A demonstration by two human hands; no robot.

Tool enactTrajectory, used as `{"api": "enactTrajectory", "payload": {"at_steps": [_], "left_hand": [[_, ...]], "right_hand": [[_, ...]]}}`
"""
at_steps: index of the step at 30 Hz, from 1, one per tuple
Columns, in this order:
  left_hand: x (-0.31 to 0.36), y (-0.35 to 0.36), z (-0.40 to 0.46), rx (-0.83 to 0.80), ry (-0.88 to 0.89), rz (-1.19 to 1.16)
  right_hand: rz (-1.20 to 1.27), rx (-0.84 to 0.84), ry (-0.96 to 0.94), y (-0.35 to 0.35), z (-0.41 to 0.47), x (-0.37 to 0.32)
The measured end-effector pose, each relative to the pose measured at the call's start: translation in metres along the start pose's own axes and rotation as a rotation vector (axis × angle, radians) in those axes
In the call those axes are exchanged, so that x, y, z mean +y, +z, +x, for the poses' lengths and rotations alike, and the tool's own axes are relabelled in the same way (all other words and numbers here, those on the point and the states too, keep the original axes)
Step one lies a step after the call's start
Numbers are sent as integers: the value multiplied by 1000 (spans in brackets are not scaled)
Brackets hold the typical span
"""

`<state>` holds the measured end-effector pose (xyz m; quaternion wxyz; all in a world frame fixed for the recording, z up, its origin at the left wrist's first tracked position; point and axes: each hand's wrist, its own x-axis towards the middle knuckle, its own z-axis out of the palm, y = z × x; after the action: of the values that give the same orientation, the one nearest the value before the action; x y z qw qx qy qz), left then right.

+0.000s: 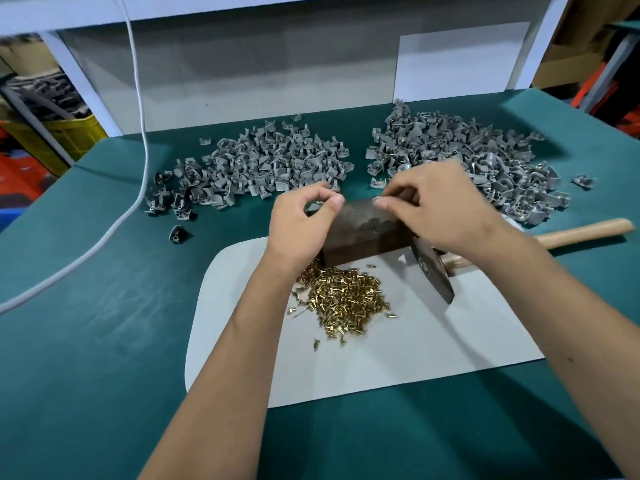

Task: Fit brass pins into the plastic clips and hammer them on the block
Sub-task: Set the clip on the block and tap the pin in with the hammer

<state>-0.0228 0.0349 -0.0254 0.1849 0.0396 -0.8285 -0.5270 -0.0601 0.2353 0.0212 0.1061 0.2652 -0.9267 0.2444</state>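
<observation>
A dark metal block (363, 233) stands on a white mat (398, 348). My left hand (301, 220) hovers at the block's left end with thumb and fingers curled together; whether it pinches a pin I cannot tell. My right hand (436, 209) pinches a small grey plastic clip (378, 200) at the block's top far edge. A heap of brass pins (346, 299) lies on the mat in front of the block. A hammer (436, 275) lies right of the block, its wooden handle (588, 230) pointing right.
Two piles of grey clips lie on the green table: one at the back left (263, 164), one at the back right (467, 157). A white cable (142, 133) runs down the left side. A white panel (277, 64) closes the back.
</observation>
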Motion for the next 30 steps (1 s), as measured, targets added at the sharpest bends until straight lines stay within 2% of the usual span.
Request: {"api": "enactTrajectory", "payload": {"at_steps": [4,6,8,10,15,19,22,26,28,30], "left_hand": [[-24,-12,8,228,-52,368],[-35,-18,9,289,-125,413],[-43,-21,12,286,-168,381],[-45,-21,12,256,-149,372],[-44,-18,10,242,-44,416],[-41,-21,10,275,-58,455],[-36,-22,10,287,-70,403],[-31,-23,10,307,-112,188],[-29,-23,11,334,-137,28],[-28,-24,13,345,-187,-216]], "right_hand": [[-111,113,237,-8,13,19],[-212,156,315,-10,22,23],[-192,148,332,-9,34,18],[-148,95,268,-1,49,4],[-117,-180,7,37,84,-37],[-129,-368,-11,62,106,-51],[-146,-409,42,73,112,-55],[-65,-320,108,76,114,-53],[74,-195,169,73,113,-53],[360,-116,233,69,106,-58]]}}
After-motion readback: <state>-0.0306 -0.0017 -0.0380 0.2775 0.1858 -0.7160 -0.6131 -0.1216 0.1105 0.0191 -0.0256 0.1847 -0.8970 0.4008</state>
